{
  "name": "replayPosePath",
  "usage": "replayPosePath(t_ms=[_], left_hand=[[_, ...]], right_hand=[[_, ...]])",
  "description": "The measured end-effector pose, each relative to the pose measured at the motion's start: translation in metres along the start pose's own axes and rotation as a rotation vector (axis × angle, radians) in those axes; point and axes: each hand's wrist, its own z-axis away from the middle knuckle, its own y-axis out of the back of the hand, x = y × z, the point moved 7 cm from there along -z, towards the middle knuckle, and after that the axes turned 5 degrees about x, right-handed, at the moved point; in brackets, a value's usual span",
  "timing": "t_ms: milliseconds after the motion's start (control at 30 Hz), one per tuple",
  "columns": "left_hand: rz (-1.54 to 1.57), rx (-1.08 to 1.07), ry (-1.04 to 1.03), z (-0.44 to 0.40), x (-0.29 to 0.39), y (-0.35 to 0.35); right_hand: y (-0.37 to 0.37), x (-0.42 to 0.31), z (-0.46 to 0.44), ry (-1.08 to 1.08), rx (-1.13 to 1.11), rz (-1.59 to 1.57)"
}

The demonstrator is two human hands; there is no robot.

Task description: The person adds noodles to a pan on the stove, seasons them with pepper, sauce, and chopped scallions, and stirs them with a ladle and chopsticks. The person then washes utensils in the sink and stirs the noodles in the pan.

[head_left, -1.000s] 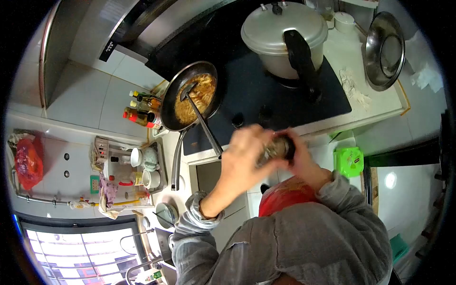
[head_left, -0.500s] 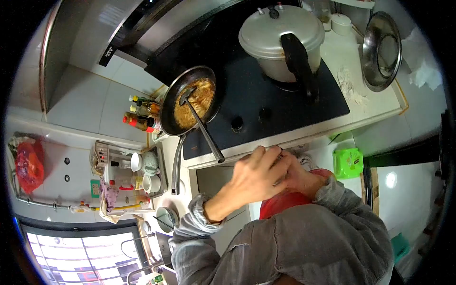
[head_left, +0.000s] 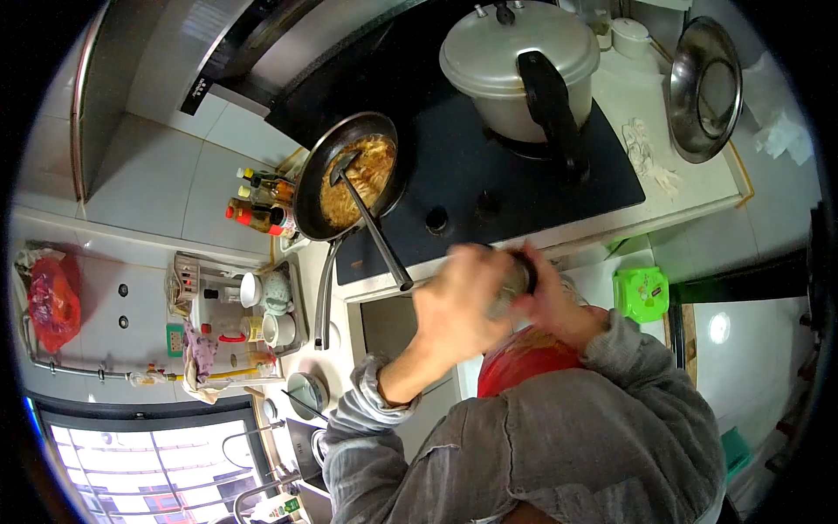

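Observation:
In front of my chest, my left hand point(head_left: 461, 301) is wrapped round a small glass jar point(head_left: 503, 302), blurred by motion. My right hand point(head_left: 559, 306) closes on the jar's dark lid-like end point(head_left: 526, 272), its fingers partly hidden. Ahead and to the left, a frying pan point(head_left: 305, 196) holds brown, saucy food point(head_left: 371, 179). A dark spatula point(head_left: 375, 231) rests in it, its handle sticking out towards me. Below my hands, a red cloth or bag point(head_left: 515, 362) shows against my front.
A pressure cooker point(head_left: 515, 52) stands on the black cooktop point(head_left: 445, 166). Sauce bottles point(head_left: 262, 205) stand left of the pan. A metal lid point(head_left: 705, 87) leans at the right; a bright green container point(head_left: 642, 294) is below the counter. A dish rack point(head_left: 288, 306) is at left.
My hands have moved slightly apart, and the jar with its dark end now shows between them. The pan, spatula and pressure cooker stay in place.

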Motion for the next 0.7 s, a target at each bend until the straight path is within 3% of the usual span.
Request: replayPosePath(t_ms=[33,67,100,133,167,200,233,300,333,433,467,533,633,700], left_hand=[[-0.325,-0.072,-0.361,-0.002,0.036,-0.003],[-0.294,-0.232,-0.290,-0.004,0.036,-0.005],[-0.221,-0.172,-0.231,-0.008,0.028,0.004],[-0.148,-0.118,-0.169,-0.013,0.014,0.011],[-0.077,-0.076,-0.113,-0.014,0.000,0.014],[0.195,-0.053,0.124,-0.006,-0.026,0.012],[0.623,0.015,0.329,0.006,-0.043,-0.002],[0.750,-0.037,0.830,0.027,-0.055,-0.014],[0.824,0.012,0.923,0.034,-0.064,-0.023],[1.015,-0.001,1.226,0.050,-0.076,-0.036],[0.923,0.033,1.175,0.048,-0.072,-0.031],[0.739,0.095,1.067,0.041,-0.060,-0.019],[-0.194,0.083,-0.012,0.007,0.002,0.002],[-0.157,-0.036,-0.122,0.001,0.012,-0.002]], right_hand=[[-0.001,0.009,0.003,-0.043,-0.013,-0.037],[-0.006,0.006,0.001,-0.086,-0.025,-0.074],[-0.011,0.003,-0.002,-0.130,-0.035,-0.111],[-0.001,0.015,-0.002,-0.454,-0.010,-0.241],[0.002,0.017,-0.004,-0.555,0.030,-0.275],[0.005,0.020,-0.006,-0.655,0.077,-0.312],[0.013,0.014,-0.016,-0.529,0.126,-0.240],[0.027,0.000,-0.028,-0.279,0.207,-0.082],[0.029,-0.019,-0.030,-0.006,0.141,0.165],[0.016,-0.066,-0.026,0.577,0.038,0.374],[0.016,-0.063,-0.025,0.585,0.058,0.377],[0.027,-0.012,-0.024,0.022,0.136,0.112],[0.003,0.047,0.011,-0.807,0.112,-0.580],[-0.014,0.039,0.019,-0.918,0.211,-0.679]])
